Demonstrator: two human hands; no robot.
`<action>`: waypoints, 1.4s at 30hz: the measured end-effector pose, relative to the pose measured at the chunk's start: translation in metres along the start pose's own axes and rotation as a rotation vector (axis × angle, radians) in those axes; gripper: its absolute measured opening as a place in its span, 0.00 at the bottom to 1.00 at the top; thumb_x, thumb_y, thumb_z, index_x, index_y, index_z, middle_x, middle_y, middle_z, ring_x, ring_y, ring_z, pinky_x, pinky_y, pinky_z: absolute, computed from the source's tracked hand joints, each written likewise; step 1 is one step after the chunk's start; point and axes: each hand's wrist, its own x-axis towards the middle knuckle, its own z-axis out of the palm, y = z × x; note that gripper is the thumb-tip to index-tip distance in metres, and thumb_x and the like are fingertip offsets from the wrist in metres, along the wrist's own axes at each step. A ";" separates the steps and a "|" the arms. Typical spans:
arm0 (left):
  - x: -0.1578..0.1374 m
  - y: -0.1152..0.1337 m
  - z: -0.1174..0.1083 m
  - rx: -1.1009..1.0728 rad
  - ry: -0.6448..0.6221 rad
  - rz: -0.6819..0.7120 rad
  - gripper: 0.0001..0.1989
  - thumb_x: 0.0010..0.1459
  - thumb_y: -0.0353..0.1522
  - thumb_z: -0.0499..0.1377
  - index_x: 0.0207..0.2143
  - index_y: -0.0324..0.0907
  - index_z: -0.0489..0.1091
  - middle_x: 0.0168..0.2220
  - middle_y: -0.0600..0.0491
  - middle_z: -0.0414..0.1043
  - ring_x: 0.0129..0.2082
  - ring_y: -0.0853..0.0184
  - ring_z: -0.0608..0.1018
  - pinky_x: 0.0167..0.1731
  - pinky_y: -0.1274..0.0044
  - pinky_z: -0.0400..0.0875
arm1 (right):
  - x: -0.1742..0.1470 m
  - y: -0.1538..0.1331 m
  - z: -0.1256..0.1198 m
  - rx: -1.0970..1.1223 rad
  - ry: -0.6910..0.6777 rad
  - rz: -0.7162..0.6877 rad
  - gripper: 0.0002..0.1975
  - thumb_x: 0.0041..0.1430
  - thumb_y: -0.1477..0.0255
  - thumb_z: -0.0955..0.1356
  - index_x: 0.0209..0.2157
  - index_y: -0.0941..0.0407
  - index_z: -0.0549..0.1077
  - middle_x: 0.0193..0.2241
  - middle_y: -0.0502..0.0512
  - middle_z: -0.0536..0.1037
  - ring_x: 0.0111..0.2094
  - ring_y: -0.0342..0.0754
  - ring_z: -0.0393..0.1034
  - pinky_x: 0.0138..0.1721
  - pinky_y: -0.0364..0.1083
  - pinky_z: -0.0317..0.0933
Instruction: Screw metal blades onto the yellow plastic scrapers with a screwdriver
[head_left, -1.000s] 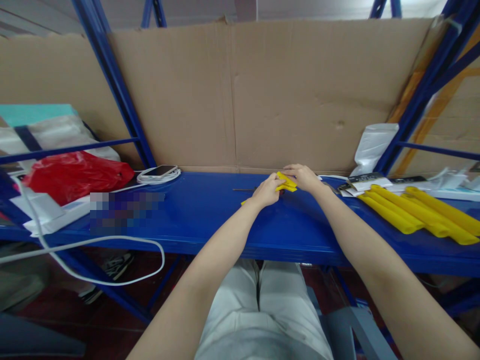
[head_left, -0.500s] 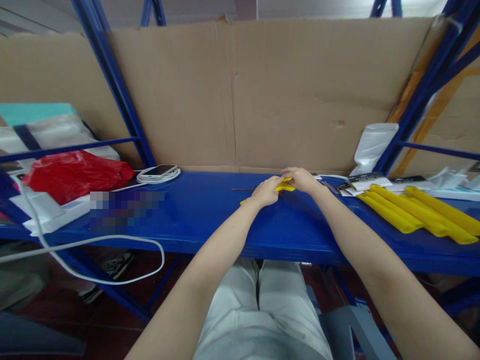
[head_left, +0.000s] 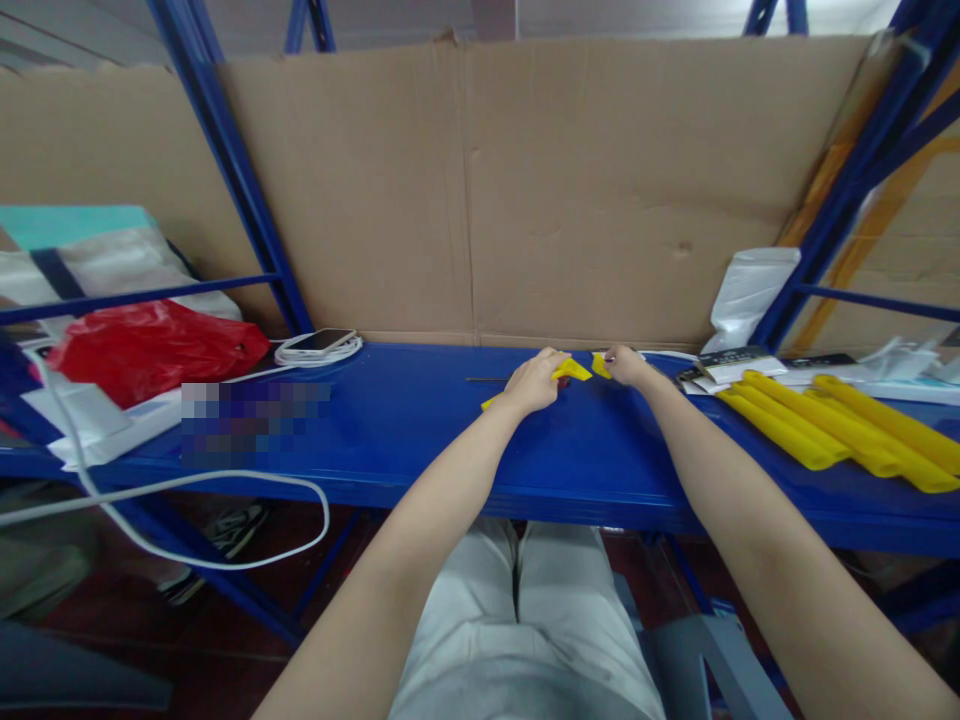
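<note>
Head view: has open blue tabletop (head_left: 600, 450) from front edge (head_left: 577, 503) to grip, at least three yellow rolls (head_left: 862, 437) farther right; closes left hand (head_left: 534, 381) over one yellow strip (head_left: 574, 369); pinches one yellow scrap (head_left: 600, 366), just apart, in right hand (head_left: 627, 366); faces cardboard (head_left: 570, 200) beyond.

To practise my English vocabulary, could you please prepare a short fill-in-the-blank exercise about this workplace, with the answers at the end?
1. The right hand pinches a small piece whose colour is ____.
2. The phone lies on a coil of ____ cable.
3. The brown panel behind the blue table is made of ____.
4. The yellow rolls lie on the person's ____ side.

Missing words: yellow; white; cardboard; right.
</note>
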 end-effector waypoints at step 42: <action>0.000 0.003 -0.002 -0.089 0.145 -0.066 0.36 0.55 0.18 0.51 0.66 0.44 0.53 0.63 0.44 0.59 0.62 0.61 0.66 0.59 0.70 0.64 | -0.032 -0.043 -0.031 0.523 -0.088 -0.138 0.21 0.68 0.63 0.61 0.27 0.61 0.75 0.26 0.60 0.79 0.24 0.44 0.71 0.25 0.40 0.61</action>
